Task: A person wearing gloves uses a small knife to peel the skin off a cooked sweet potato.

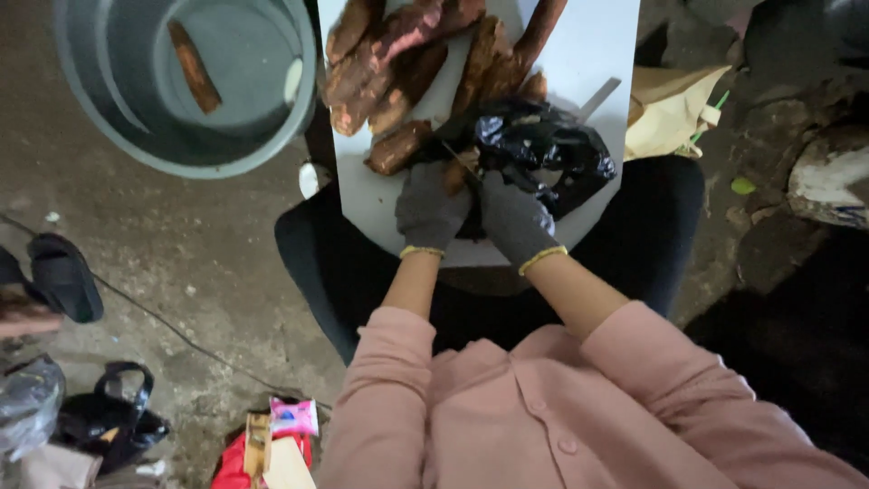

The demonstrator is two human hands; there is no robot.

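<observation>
A brown cassava root (455, 172) lies on the white board (597, 54) across the person's lap, mostly hidden under two grey-gloved hands — the left hand (429, 206) curled around the root, the right hand (514, 217) closed on what looks like a dark knife handle, though the blade is hard to make out. Just beside them sits a crumpled black plastic bag (543, 145), and beyond it a pile of unpeeled roots (407, 63). The step in hand seems to be peeling or trimming; the next stroke would need a firm hold and a cut away from the fingers. A grey basin (90, 100) on the floor holds one root piece (194, 67).
</observation>
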